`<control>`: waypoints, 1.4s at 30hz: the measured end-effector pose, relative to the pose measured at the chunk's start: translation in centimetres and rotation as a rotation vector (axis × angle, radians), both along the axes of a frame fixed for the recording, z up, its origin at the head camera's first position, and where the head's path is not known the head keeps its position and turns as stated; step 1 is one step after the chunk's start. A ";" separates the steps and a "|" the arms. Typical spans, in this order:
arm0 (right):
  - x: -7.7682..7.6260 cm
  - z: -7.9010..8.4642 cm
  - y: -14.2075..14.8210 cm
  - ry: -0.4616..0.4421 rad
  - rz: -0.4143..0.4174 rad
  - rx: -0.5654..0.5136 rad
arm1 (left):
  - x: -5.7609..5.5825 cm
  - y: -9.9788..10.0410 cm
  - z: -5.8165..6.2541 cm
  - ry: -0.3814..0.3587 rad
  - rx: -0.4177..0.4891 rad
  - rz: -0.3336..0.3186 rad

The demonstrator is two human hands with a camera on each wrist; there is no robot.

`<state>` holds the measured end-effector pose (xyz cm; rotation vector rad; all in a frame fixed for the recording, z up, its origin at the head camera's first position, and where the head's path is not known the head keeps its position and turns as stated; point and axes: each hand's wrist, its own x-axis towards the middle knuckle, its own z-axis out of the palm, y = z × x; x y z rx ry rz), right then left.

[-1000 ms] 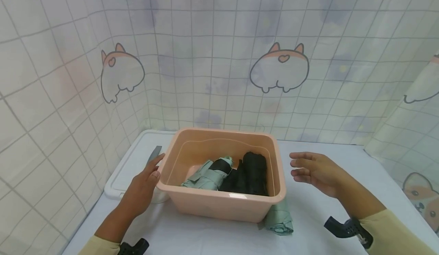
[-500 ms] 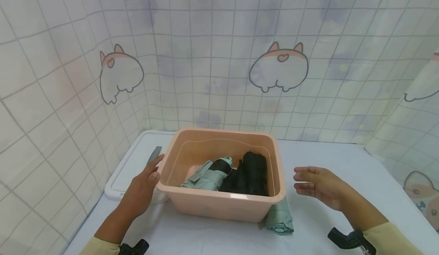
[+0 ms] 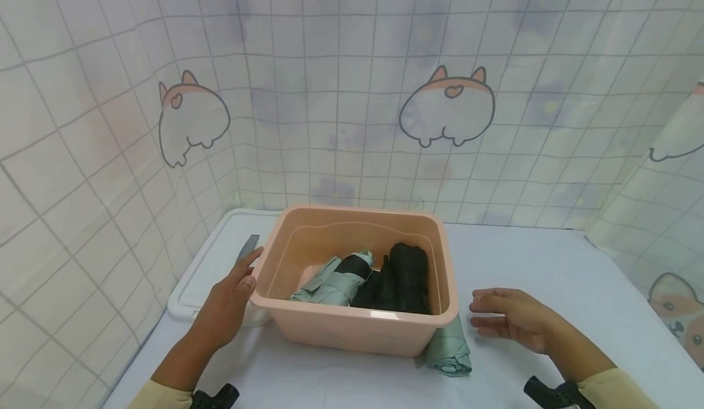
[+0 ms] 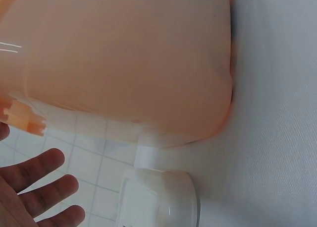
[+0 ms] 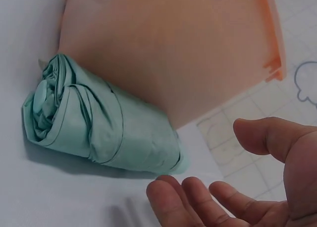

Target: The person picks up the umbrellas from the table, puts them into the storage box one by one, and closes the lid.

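A peach plastic bin (image 3: 352, 329) stands on the white table. Inside it lie a green folded umbrella (image 3: 332, 287) with a black band and black folded umbrellas (image 3: 409, 277). My left hand (image 3: 222, 308) is at the bin's left rim, fingers extended; in the left wrist view its fingers (image 4: 44, 197) are spread beside the bin's wall. Another green folded umbrella (image 5: 109, 118) rests on the table against the bin's right side, its far part hidden by the bin in the head view. My right hand (image 3: 511, 320) hovers to its right with fingers loosely bent, holding nothing.
Left of the bin, behind my left hand, sits a white lidded box (image 3: 211, 262) with a grey strip (image 3: 249, 247) on top. A grid-patterned curtain (image 3: 352, 121) with cartoon animal prints closes off the back and both sides of the white tabletop (image 3: 550, 262).
My right hand has come down and slightly right, toward the level of the green umbrella beside the bin. My left hand and the bin stay in place.
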<state>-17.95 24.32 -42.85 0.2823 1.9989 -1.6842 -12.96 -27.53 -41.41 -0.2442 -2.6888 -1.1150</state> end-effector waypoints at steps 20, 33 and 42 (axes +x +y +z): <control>0.3 -2.1 -1.1 -0.065 0.106 -0.036 | 0.2 0.0 0.0 0.002 0.001 -0.005; -0.3 -2.7 -2.4 -0.067 0.080 0.050 | 0.2 0.1 0.3 0.002 0.001 -0.009; 0.0 -2.4 -3.4 -0.040 0.113 0.105 | 0.1 0.1 0.2 0.006 -0.015 0.003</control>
